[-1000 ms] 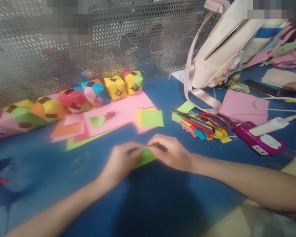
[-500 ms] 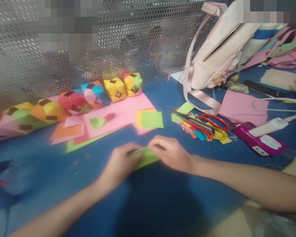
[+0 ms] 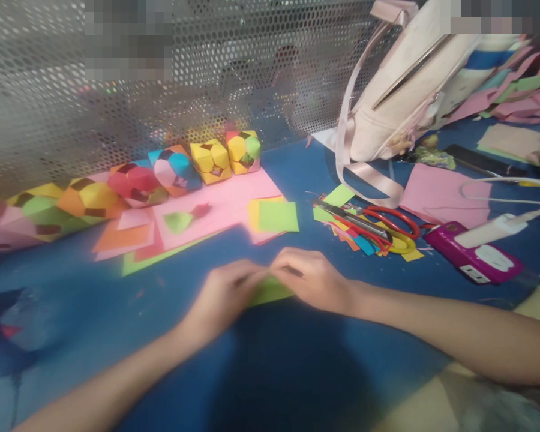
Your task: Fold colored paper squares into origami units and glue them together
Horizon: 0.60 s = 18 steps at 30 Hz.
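Note:
A small piece of green paper (image 3: 272,290) lies low over the blue tabletop, pinched along its far edge by both hands. My left hand (image 3: 227,288) is closed on its left side, and my right hand (image 3: 312,279) grips the right. The two sets of fingertips meet near the middle of that edge and hide much of it. Just beyond my hands sits a stack of small paper squares (image 3: 276,216), green on top of yellow and pink. Red-handled scissors (image 3: 389,223) rest on colourful paper scraps (image 3: 337,228) to the right.
Several folded paper balls (image 3: 210,162) line the perforated metal screen (image 3: 198,78). Before them lie pink sheets (image 3: 220,201). On the right are a purple power strip (image 3: 468,252) with a white plug, a pale bag (image 3: 387,120) and a pink sheet (image 3: 445,192).
My left hand's fingers have slid right along the far edge of the green paper, up to my right fingertips. The right hand stays nearly still.

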Available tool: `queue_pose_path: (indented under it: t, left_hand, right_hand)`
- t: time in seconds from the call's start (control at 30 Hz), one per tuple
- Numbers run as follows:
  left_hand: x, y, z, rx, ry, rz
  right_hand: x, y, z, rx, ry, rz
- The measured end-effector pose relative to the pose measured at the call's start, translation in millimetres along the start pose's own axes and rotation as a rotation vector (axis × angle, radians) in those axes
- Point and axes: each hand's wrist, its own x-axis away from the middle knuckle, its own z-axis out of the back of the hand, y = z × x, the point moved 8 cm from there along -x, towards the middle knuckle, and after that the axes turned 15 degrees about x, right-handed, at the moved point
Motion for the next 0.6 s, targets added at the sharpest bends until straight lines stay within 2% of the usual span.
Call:
queue_pose_path:
  t: [0.3, 0.6]
  left_hand:
    - [1.5, 2.0, 0.0, -0.013, -0.025, -0.035]
    - [2.2, 4.1, 1.9, -0.033, 0.005, -0.067]
  right_hand:
    - [-1.6, 0.6, -1.3, -0.012, -0.002, 0.014]
    - [-0.1, -1.5, -0.7, -0.021, -0.007, -0.002]
